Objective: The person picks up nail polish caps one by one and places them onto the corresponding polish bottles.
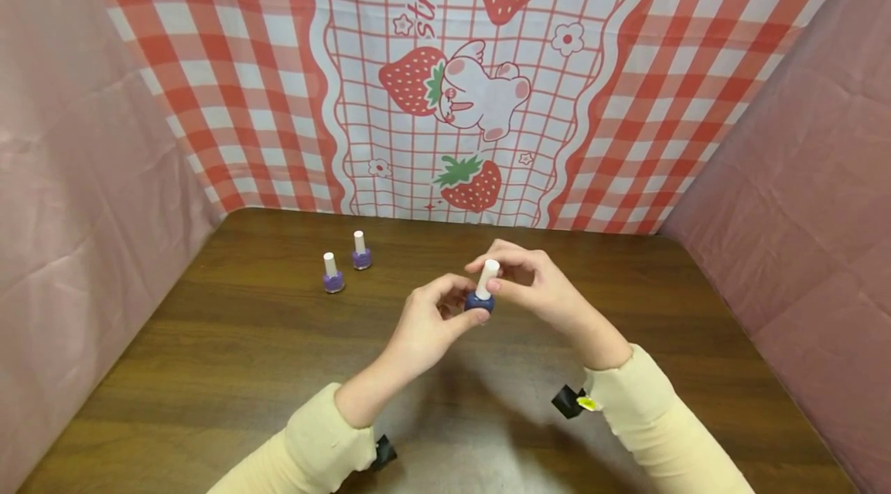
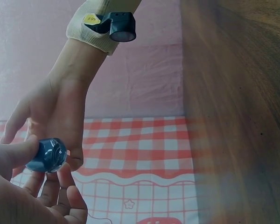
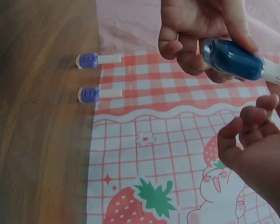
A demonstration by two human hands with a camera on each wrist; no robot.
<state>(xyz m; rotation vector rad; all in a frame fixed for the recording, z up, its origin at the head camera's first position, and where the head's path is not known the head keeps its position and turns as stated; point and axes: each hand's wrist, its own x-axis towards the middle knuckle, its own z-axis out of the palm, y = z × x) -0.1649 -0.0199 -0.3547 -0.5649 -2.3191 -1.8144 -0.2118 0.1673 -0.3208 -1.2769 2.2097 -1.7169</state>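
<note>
A dark blue nail polish bottle (image 1: 479, 304) with a white cap (image 1: 489, 277) is held up over the table, leaning slightly, cap uppermost. My left hand (image 1: 426, 324) grips its glass body between thumb and fingers. From the other side, my right hand (image 1: 546, 289) pinches the cap with thumb and index finger. In the left wrist view the rounded base of the bottle (image 2: 49, 155) faces the camera. The right wrist view shows the bottle (image 3: 235, 59) side-on, the remaining right fingers curled loosely below it.
Two purple nail polish bottles with white caps stand upright at the back left, one nearer bottle (image 1: 333, 282) and one farther bottle (image 1: 361, 259). The brown wooden table (image 1: 230, 324) meets a strawberry-print cloth (image 1: 459, 146) behind and pink curtains (image 1: 800, 208) at the sides.
</note>
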